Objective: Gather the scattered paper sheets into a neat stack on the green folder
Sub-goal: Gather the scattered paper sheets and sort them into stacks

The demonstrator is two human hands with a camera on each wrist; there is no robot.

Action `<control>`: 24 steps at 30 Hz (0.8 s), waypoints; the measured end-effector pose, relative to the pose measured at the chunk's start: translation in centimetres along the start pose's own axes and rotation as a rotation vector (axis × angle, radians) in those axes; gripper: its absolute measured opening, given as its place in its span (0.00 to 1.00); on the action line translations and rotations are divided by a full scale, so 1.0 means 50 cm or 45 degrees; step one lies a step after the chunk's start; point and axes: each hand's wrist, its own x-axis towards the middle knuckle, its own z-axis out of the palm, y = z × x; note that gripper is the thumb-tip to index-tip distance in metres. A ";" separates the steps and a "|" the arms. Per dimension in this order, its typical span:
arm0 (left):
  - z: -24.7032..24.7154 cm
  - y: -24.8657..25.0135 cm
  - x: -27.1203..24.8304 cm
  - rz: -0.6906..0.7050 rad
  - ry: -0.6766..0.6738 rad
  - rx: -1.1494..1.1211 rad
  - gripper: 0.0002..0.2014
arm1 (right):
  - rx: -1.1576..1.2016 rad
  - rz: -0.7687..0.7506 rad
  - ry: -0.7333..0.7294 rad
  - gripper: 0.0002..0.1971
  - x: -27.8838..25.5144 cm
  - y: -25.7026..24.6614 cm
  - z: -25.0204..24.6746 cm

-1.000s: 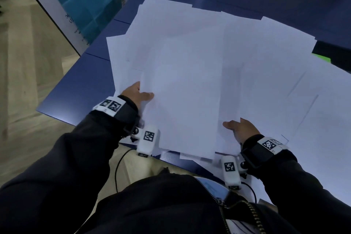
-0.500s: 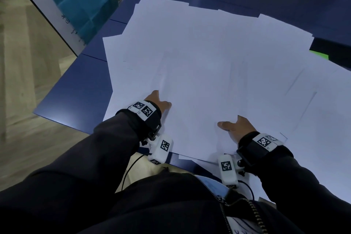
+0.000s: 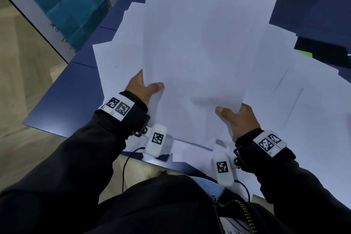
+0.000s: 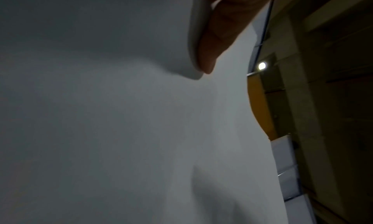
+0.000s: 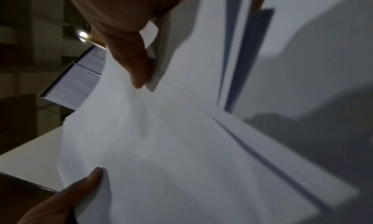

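I see my left hand (image 3: 141,89) and right hand (image 3: 238,119) each pinching the raised paper sheets (image 3: 199,43); they hide most of the green folder (image 3: 303,53).

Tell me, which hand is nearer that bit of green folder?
Right. The right hand grips the lifted sheets on the green folder's side; the left hand grips their far edge.

The paper sheets (image 3: 199,43) look thin, smooth and matt white. The surface (image 3: 66,104) is smooth blue with a faint sheen. The floor (image 3: 22,62) looks like pale wood.
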 end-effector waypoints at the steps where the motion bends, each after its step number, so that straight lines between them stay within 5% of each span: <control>1: 0.002 0.007 -0.001 0.051 0.021 -0.055 0.15 | 0.029 -0.021 0.018 0.14 -0.001 -0.010 0.003; 7: -0.001 0.034 -0.004 0.218 -0.059 -0.086 0.21 | 0.071 -0.192 0.055 0.08 -0.004 -0.064 0.000; 24: 0.046 0.035 0.016 0.039 0.050 -0.390 0.16 | 0.101 -0.259 0.250 0.13 0.007 -0.083 0.020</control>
